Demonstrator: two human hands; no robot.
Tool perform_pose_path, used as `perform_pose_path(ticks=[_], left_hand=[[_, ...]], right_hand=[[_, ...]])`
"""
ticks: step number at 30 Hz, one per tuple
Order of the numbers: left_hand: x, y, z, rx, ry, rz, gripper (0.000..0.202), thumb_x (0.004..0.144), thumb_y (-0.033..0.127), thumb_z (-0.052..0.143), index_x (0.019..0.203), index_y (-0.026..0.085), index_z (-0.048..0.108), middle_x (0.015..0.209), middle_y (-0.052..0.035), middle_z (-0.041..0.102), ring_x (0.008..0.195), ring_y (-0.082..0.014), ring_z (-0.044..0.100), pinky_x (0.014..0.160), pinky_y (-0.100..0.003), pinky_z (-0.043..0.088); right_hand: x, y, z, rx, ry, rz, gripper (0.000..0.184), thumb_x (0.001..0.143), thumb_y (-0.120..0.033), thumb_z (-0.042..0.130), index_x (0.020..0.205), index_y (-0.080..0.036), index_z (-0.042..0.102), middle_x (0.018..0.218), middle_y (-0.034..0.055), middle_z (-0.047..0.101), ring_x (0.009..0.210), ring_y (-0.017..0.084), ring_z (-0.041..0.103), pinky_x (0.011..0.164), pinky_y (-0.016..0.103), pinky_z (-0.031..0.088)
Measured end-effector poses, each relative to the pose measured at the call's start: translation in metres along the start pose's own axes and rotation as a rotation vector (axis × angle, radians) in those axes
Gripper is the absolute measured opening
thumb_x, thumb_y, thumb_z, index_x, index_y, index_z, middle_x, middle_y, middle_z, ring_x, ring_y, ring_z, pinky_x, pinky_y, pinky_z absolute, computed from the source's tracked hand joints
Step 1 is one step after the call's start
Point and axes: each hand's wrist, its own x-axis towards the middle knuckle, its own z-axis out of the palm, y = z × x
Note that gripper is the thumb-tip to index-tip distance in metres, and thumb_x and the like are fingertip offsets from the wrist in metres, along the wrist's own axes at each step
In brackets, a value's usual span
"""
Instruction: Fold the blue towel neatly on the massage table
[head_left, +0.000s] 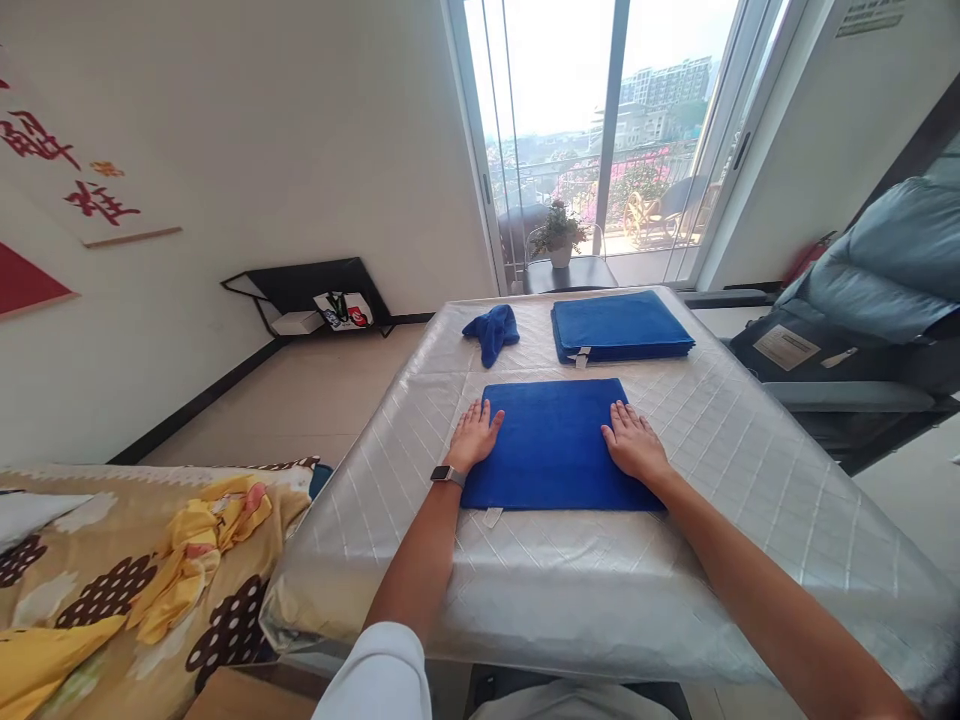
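A folded blue towel [555, 440] lies flat in the middle of a table covered with a silvery quilted cloth [720, 440]. My left hand [474, 436] rests flat on the towel's left edge, fingers stretched out, a watch on the wrist. My right hand [634, 442] lies flat on the towel's right part, fingers spread. Neither hand holds anything. Farther back sits a stack of folded blue towels [621, 326], and to its left a crumpled blue towel [493, 330].
A bed with a yellow and brown patterned cover [135, 570] stands at the lower left. A grey-blue reclining chair [870, 300] is at the right. A potted plant [559, 236] stands by the glass balcony doors, and a black low shelf [315, 295] lines the left wall.
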Motion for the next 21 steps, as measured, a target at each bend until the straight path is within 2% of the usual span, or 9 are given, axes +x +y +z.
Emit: perform_pose_path(ticks=[6,11,15,21], left_hand=[[0.001,0.001,0.003,0.030,0.053,0.032,0.085,0.101,0.063,0.003,0.157,0.004,0.028,0.163,-0.0231,0.026,0.152,-0.0296,0.025,0.122,-0.045,0.023],[0.003,-0.004,0.005,0.024,0.081,0.060,0.084,0.101,0.064,0.004,0.156,0.006,0.031,0.162,-0.0231,0.030,0.151,-0.0306,0.029,0.121,-0.048,0.024],[0.004,-0.007,0.004,-0.016,0.068,0.058,0.084,0.101,0.064,0.003,0.155,0.007,0.033,0.162,-0.0213,0.030,0.151,-0.0301,0.029,0.122,-0.049,0.023],[0.002,-0.005,0.001,-0.034,0.051,0.036,0.085,0.100,0.067,0.003,0.156,0.010,0.033,0.163,-0.0169,0.030,0.153,-0.0268,0.025,0.124,-0.044,0.019]], right_hand=[[0.011,0.003,-0.008,-0.052,-0.058,-0.013,0.068,0.103,-0.044,0.016,0.159,-0.006,0.028,0.166,0.0129,0.022,0.154,0.026,0.019,0.124,0.047,0.016],[0.052,0.003,-0.013,-0.066,-0.009,-0.063,0.067,0.104,-0.044,0.016,0.159,-0.007,0.029,0.166,0.0127,0.022,0.154,0.024,0.016,0.124,0.047,0.014],[0.079,0.008,-0.004,0.013,-0.015,-0.063,0.070,0.104,-0.048,0.016,0.160,-0.006,0.024,0.167,0.0119,0.021,0.154,0.022,0.015,0.125,0.041,0.014],[0.082,0.014,0.008,0.076,0.030,-0.014,0.072,0.103,-0.050,0.018,0.160,-0.006,0.023,0.168,0.0113,0.020,0.155,0.021,0.015,0.126,0.038,0.013]])
